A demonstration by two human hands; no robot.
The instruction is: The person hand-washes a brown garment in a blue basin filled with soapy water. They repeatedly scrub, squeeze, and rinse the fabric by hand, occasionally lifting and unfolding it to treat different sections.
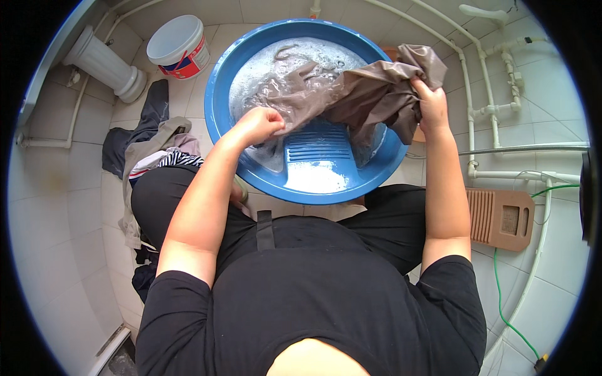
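A wet brown garment [367, 94] stretches between my two hands above a large blue basin [216, 100]. My right hand [433, 105] grips its bunched end, lifted over the basin's right rim. At the other end my left hand [258, 125] pinches the cloth's edge, fingers closed, just left of the ribbed washboard [318, 147] moulded into the basin's near side. Part of the garment trails into the soapy water [254, 69], where foam covers the surface. Which kind of garment it is, I cannot tell.
A white bucket [177, 41] with a red and blue label stands at the back left. Heaped clothes [153, 138] lie on the floor to my left. A brown washboard [500, 219] leans by white pipes [489, 113] on the right, near a green cord [501, 301].
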